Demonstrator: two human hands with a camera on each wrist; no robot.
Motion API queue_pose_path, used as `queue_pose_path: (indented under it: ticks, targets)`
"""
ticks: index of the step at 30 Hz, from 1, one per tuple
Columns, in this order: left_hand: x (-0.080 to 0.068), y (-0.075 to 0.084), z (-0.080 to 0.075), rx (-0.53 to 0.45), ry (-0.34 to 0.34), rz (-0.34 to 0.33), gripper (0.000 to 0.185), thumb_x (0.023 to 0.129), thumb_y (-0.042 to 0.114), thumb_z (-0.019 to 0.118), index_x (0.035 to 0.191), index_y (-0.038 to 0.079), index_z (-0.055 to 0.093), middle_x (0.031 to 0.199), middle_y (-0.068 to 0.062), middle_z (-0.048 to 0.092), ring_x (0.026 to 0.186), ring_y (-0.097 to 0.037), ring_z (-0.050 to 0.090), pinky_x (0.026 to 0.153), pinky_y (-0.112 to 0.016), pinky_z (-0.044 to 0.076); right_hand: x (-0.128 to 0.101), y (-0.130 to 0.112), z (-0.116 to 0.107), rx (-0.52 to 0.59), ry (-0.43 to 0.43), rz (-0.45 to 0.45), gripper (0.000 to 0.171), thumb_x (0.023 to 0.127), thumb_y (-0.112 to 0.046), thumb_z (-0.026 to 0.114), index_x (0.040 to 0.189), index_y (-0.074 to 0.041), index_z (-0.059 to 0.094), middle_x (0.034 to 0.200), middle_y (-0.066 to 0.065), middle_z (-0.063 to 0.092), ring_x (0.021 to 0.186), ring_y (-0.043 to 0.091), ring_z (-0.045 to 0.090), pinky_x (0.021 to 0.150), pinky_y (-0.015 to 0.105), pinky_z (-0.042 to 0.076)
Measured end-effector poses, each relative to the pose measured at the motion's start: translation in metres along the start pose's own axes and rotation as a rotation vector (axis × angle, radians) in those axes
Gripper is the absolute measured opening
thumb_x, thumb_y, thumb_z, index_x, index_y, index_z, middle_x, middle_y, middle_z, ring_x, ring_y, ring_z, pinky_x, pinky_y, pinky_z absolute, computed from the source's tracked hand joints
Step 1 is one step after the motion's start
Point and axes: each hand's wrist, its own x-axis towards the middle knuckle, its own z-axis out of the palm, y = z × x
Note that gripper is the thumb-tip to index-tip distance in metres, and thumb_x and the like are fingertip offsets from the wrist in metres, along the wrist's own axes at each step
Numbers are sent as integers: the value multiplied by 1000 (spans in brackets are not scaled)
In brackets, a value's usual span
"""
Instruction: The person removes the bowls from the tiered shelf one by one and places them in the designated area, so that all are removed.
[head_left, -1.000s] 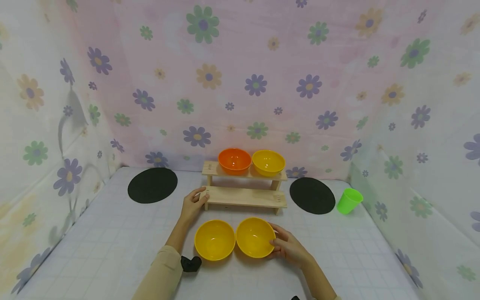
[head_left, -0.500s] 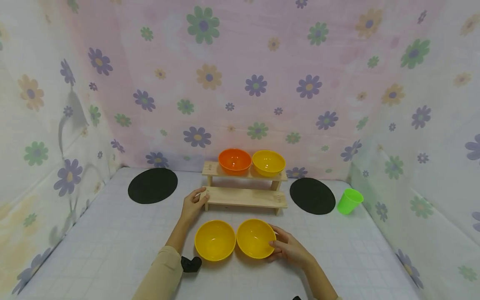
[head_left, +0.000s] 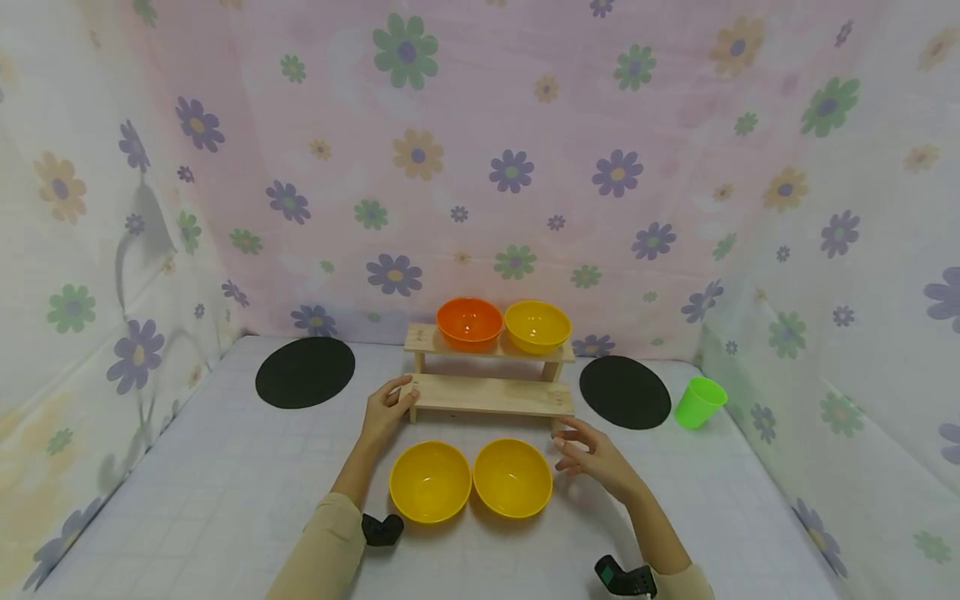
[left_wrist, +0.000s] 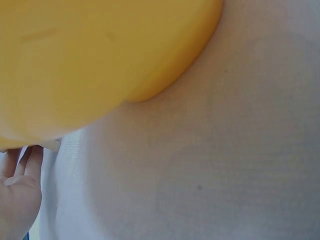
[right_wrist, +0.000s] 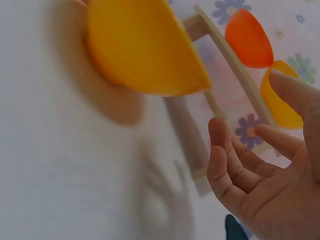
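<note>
In the head view my left hand [head_left: 384,410] grips the left end of the lower shelf of a two-tier wooden stand [head_left: 487,394], thumb over the front. The left wrist view shows that hand [left_wrist: 20,195] partly, its fingertips behind a bowl's side. My right hand [head_left: 596,460] hovers near the stand's lower right corner, fingers loosely spread and holding nothing. Two yellow bowls stand side by side before the stand: a left one [head_left: 431,482] and a right one [head_left: 513,478]. On the upper shelf sit an orange bowl [head_left: 469,323] and a third yellow bowl [head_left: 537,326].
Black round mats lie on the table at left [head_left: 305,372] and right [head_left: 625,392] of the stand. A green cup [head_left: 700,402] stands at far right. Flowered cloth [head_left: 480,167] walls in the back and sides.
My right hand has let go of the right front yellow bowl and moved up and right, towards the stand's corner. That bowl shifted very slightly before the release. The left hand stays put.
</note>
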Motion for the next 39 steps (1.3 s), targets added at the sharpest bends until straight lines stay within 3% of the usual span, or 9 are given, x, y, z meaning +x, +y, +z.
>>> queue_pose_path:
  ticks: [10,15,19,27,35,39]
  targets:
    - [-1,1,-1,-1,-5,30,42,89,5,63,127,-8,52,121,-32,56,96,-13,63,76,-15,48,23,-22,-28,53,120,-52,58,97,-26,54,145,-5,31,133,29,47,94,36,63,78,33,54]
    - [-1,2,-1,-19,-9,12,43,89,4,63,128,-9,50,122,-32,55,95,-12,62,75,-14,48,40,-30,-32,161,192,-81,59,98,-26,52,147,-6,27,136,28,43,102,38,60,79,29,53]
    - [-1,1,-1,-14,-14,12,43,89,5,63,128,-9,50,121,-32,55,94,-11,62,74,-14,48,53,-37,-35,255,230,-93,63,98,-27,52,149,-7,21,139,28,39,101,29,63,79,26,53]
    - [2,-1,-1,-9,-10,17,41,89,5,64,126,-6,54,119,-31,58,94,-13,63,75,-15,48,72,-50,-38,321,209,-114,70,98,-27,52,152,-10,10,142,26,31,87,10,65,77,25,53]
    - [2,-1,-2,-20,-12,21,40,88,2,63,126,-7,54,119,-30,58,102,-25,62,76,-16,49,84,-58,-37,453,223,-22,76,96,-34,54,152,-15,7,150,21,20,94,21,63,82,26,52]
    - [2,-2,-2,-12,-3,23,39,88,2,63,125,-6,55,119,-30,58,99,-19,63,75,-16,49,90,-63,-35,494,201,-16,73,97,-34,52,153,-18,7,147,21,29,89,17,66,85,30,51]
